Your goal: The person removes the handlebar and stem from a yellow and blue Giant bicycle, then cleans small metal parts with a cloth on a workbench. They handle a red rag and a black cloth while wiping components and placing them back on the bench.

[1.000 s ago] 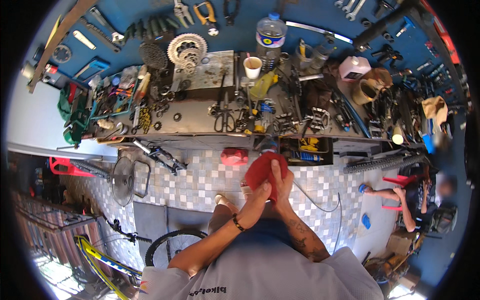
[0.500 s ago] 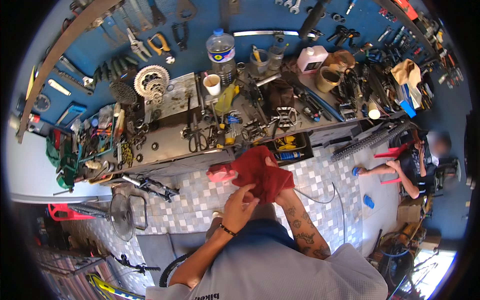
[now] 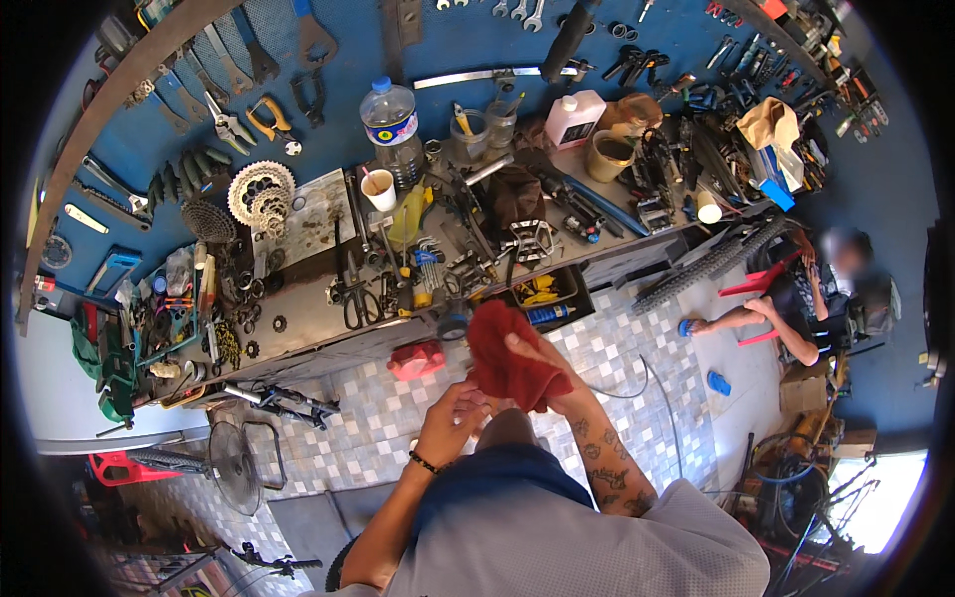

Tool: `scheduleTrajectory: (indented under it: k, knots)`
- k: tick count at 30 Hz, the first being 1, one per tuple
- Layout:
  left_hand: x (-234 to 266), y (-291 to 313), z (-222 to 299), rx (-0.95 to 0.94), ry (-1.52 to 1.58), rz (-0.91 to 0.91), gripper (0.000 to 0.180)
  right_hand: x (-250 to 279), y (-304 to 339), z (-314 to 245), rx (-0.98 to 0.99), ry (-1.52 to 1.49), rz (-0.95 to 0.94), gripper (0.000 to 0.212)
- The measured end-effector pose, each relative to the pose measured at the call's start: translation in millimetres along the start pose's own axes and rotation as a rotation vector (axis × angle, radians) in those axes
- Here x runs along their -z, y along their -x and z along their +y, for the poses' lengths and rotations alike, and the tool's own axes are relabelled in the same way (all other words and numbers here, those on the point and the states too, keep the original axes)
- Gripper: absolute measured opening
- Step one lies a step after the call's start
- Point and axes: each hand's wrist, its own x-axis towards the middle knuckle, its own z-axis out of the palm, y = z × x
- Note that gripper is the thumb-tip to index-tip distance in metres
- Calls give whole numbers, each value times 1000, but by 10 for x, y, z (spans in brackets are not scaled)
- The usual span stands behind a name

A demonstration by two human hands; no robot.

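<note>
Cloth (image 3: 502, 343), red, slants eleven to five, gripped in our right hand (image 3: 545, 356); our left hand (image 3: 451, 416), loosely open, lies just off its eight o'clock.

Taken from mid-view, a clear water bottle (image 3: 394, 147) stands on the workbench (image 3: 303, 316) at eleven o'clock, a pale pink jug (image 3: 574, 123) at one, a silver cassette (image 3: 263, 196) at ten and scissors (image 3: 352, 287) at nine. A round fan (image 3: 237, 468) stands at eight. Towards three, a person (image 3: 786, 333) sits on a red chair (image 3: 748, 286); at four, dim and cluttered, is probably a bicycle (image 3: 796, 497).
</note>
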Motion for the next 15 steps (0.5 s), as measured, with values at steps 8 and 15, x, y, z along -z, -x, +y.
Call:
scheduleTrajectory:
  k: [8, 15]
  knots:
    - [42, -14, -12, 94, 17, -83, 18, 128, -17, -244, 76, 648, 149, 70]
    - [218, 165, -167, 94, 136, 15, 20, 775, -558, -1380, 406, 1185, 622, 78]
